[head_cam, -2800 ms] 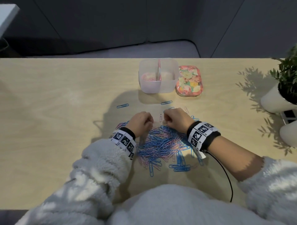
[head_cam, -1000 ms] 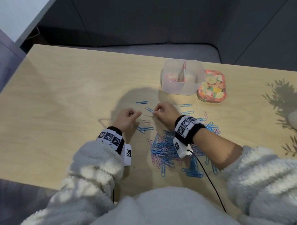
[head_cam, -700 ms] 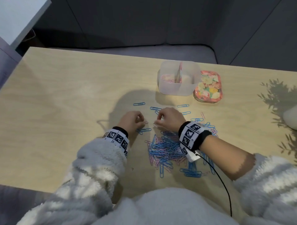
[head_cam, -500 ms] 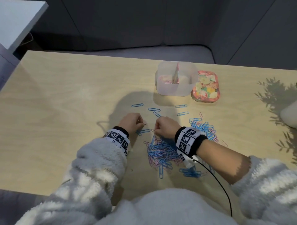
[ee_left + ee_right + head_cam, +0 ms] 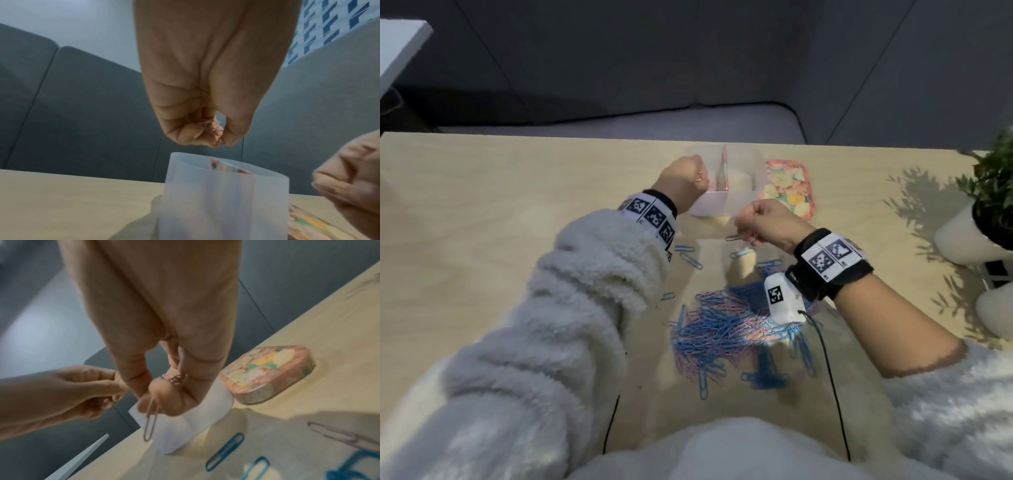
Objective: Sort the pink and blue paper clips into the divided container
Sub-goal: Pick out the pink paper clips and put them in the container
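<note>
The translucent divided container [image 5: 722, 205] stands at the table's far middle, with a pink divider [image 5: 723, 171] across it. My left hand [image 5: 697, 178] hovers over its left compartment, fingers curled round a small bunch of pink paper clips [image 5: 211, 128]. My right hand [image 5: 748, 222] is just in front of the container's right half, above the table. It pinches pink clips [image 5: 176, 378], and one pink clip [image 5: 151, 420] dangles below the fingers. The mixed pile of pink and blue clips [image 5: 726, 332] lies near me, partly hidden by my right wrist.
A floral lid [image 5: 791, 188] lies right of the container. Loose blue clips [image 5: 688, 257] are scattered between pile and container. White plant pots [image 5: 962, 240] stand at the right edge. A cable [image 5: 828, 377] runs from my right wrist.
Both hands lifted off the pile and moved away from me toward the container. The left hand now hangs over the left compartment; the right hand follows just short of it.
</note>
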Motion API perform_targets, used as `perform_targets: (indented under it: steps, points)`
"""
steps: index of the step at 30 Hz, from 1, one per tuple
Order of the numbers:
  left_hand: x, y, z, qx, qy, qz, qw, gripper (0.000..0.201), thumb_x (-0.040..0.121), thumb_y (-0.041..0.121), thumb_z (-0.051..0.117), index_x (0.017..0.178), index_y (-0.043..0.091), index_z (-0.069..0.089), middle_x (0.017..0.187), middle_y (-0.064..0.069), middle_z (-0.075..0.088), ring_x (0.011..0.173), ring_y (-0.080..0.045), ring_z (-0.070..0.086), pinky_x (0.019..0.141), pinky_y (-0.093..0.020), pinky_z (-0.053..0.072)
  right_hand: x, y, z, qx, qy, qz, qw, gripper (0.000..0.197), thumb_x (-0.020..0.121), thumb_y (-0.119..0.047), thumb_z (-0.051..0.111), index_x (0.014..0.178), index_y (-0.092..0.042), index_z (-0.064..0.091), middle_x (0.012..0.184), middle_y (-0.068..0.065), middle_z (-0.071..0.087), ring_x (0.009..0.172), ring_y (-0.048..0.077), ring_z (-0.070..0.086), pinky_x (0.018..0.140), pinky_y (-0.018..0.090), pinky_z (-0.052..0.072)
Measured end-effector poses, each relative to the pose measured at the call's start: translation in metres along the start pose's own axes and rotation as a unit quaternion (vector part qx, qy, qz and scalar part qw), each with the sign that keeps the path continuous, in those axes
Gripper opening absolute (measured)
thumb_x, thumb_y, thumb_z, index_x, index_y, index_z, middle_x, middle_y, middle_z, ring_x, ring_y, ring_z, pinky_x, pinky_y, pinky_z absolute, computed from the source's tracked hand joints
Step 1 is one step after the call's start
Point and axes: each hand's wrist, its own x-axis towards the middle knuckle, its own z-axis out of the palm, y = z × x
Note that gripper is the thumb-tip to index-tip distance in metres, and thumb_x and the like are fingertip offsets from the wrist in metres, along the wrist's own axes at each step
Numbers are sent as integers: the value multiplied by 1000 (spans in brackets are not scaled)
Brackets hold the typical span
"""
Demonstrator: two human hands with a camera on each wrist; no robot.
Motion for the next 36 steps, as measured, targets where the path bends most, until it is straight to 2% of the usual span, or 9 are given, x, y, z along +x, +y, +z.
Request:
perform_targets:
  steps: [4,7,15,19,22,25,28,33,36]
  points:
    - [27,10,5,23,-30,-8,999,31,88,22,53,115,6,52,114,-16,61,106,-32,55,88,-34,43,2,-10,-8,76,33,-10,996,20,84,13,49,77,-5,53,41,4,51,27,5,45,32,12,36]
    - [28,6,9,-1,-35,-20,999,40,90,25,51,126,9,48,123,-15,59,114,-30,54,95,-33,40,8,-25,-12,107,49,-36,992,24,85,14,48,72,-5,54,36,-2,51,28,5,46,31,13,37]
    - [-36,-25,18,-38,90,63,993,28,93,14,46,120,8,53,115,-10,62,108,-27,53,94,-32,37,56,-65,9,-4,130,-161,978,19,85,6,48,85,-5,64,63,3,56,49,12,54,54,26,52]
    - [-89,-38,36,-37,44,39,998,26,94,21,47,117,11,54,103,-5,62,99,-21,53,85,-30,39,62,-64,29,-158,51,-168,972,31,87,2,41,108,-2,64,102,11,66,95,20,61,88,28,48]
    - [-123,-52,50,-15,-18,22,999,18,92,20,50,104,11,61,98,-6,62,94,-21,53,83,-29,39,56,-57,30,-249,56,-194,947,43,86,3,34,117,-9,60,126,11,58,121,21,50,97,14,34]
    - [-155,-61,61,-25,-66,-5,997,14,90,20,54,100,12,62,98,-4,59,92,-17,52,86,-33,46,30,-42,27,-243,89,-269,928,34,85,4,40,104,-5,66,111,14,65,103,25,59,83,10,38]
    - [-182,-61,71,-15,-72,18,997,14,89,21,55,99,15,63,100,-3,58,95,-18,51,85,-30,43,-17,-5,34,-276,-14,-263,924,19,86,-1,52,96,-4,68,95,10,69,79,17,58,71,21,44]
    - [-214,-47,93,32,-102,96,990,23,81,25,63,100,13,62,108,-6,58,99,-24,52,87,-36,45,-80,74,53,-433,-193,-233,849,14,79,-16,65,92,-12,68,101,8,62,96,23,52,87,30,37]
    - [-221,-50,95,63,-90,102,989,26,73,23,69,96,12,64,109,-11,60,96,-31,58,83,-39,51,-91,102,48,-473,-164,-242,831,16,74,-21,65,89,-15,68,105,6,59,99,27,51,88,38,42]
